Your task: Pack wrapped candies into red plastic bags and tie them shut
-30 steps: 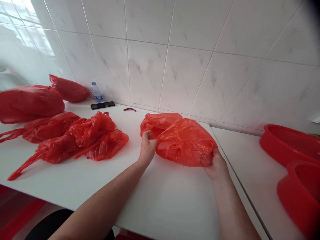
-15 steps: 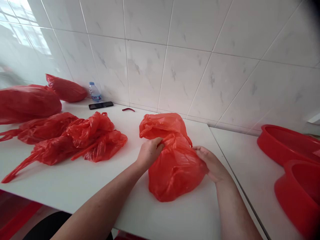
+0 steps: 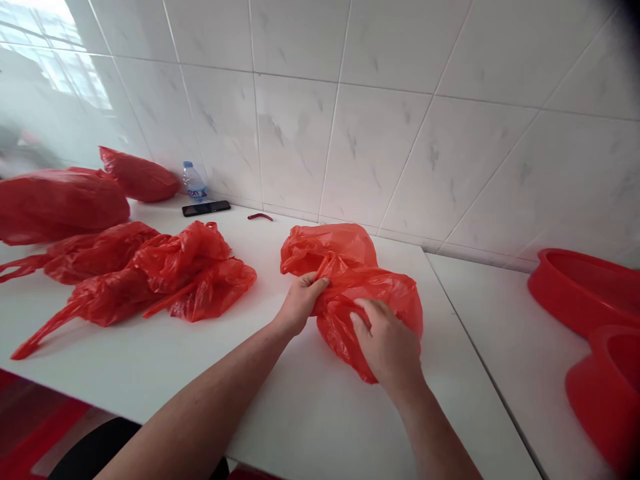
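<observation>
Pale wall tiles (image 3: 295, 127) fill the top; mid-frame, on the white table (image 3: 295, 407), the left hand (image 3: 299, 305) pinches a red bag (image 3: 373, 283), the right hand (image 3: 390, 340) against it, grip unclear.

The left hand (image 3: 299, 301) and right hand (image 3: 391, 341) are bare, as are the forearms (image 3: 213, 390), tapering toward the wrists. Something black and rounded (image 3: 97, 452), apparently clothing, shows at lower left.
</observation>
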